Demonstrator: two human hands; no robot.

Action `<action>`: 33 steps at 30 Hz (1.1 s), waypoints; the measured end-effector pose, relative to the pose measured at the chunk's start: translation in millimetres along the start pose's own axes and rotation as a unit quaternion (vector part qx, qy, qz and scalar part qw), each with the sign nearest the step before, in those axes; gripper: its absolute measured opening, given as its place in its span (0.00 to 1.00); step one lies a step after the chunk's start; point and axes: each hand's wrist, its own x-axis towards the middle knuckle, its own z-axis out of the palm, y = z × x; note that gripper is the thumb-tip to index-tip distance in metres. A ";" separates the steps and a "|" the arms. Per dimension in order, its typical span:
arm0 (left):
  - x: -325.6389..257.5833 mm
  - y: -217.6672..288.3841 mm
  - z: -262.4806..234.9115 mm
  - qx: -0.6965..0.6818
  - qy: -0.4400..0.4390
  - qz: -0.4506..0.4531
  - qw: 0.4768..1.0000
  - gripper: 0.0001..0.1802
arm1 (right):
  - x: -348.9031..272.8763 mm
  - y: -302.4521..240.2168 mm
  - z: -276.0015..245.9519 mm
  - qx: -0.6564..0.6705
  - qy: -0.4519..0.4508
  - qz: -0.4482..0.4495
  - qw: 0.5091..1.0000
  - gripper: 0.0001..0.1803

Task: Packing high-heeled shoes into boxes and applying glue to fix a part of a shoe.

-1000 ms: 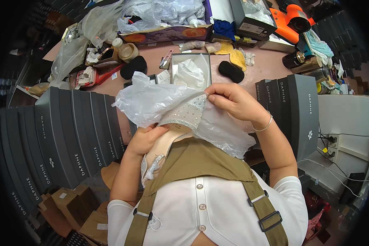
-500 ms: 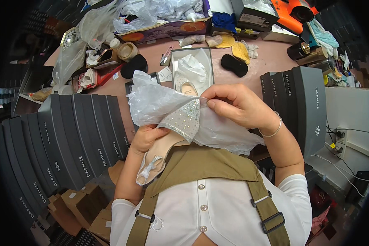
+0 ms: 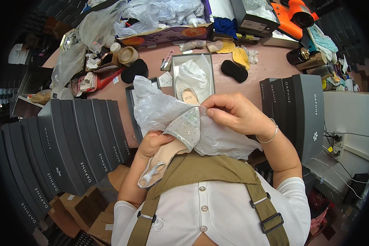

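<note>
My left hand point(image 3: 152, 144) is closed around the side of a pale shoe point(image 3: 183, 130) whose pointed toe is covered in glittering stones. Its beige insole and heel end, with a small silvery strap, tilt down toward my apron. Between thumb and forefinger my right hand point(image 3: 233, 115) pinches the edge of thin white tissue paper point(image 3: 156, 104) at the toe tip. The sheet spreads behind the shoe on both sides. Just beyond, a second glittery shoe point(image 3: 187, 95) lies in an open shoebox point(image 3: 212, 71) with crumpled white paper. The sole of the held shoe is hidden.
Rows of dark grey shoeboxes stand at the left point(image 3: 69, 139) and right point(image 3: 309, 110). Two black oval pads point(image 3: 234, 71) lie on the pink table point(image 3: 151, 53). Behind are yellow cloths point(image 3: 241, 58), a jar point(image 3: 128, 54) and a purple carton point(image 3: 168, 36) of plastic bags.
Both hands keep their hold on the shoe and tissue paper. The whole view has shifted slightly, so the table things sit a little lower.
</note>
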 end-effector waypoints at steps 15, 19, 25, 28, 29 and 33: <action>0.3 -7.7 -5.4 -0.093 0.048 -0.044 0.994 0.31 | 36.8 16.4 5.1 0.031 -0.019 0.077 0.996 0.14; -2.7 -18.1 -21.8 -0.156 0.079 -0.027 0.984 0.31 | 46.1 36.6 2.9 0.046 -0.088 0.116 0.988 0.26; -15.7 -24.9 -21.8 -0.278 0.013 0.006 0.961 0.27 | 37.0 55.9 30.6 0.005 -0.203 -0.028 0.979 0.50; -21.8 -32.1 -9.2 -0.235 0.049 -0.063 0.969 0.26 | 39.1 72.3 38.0 0.014 -0.235 -0.008 0.972 0.50; -26.0 -45.3 -17.2 -0.211 0.020 -0.082 0.974 0.26 | 42.3 75.2 41.3 -0.017 -0.234 -0.056 0.970 0.48; -37.7 -43.8 -4.9 -0.178 -0.025 -0.147 0.973 0.26 | 46.7 95.5 46.6 0.025 -0.243 -0.148 0.958 0.29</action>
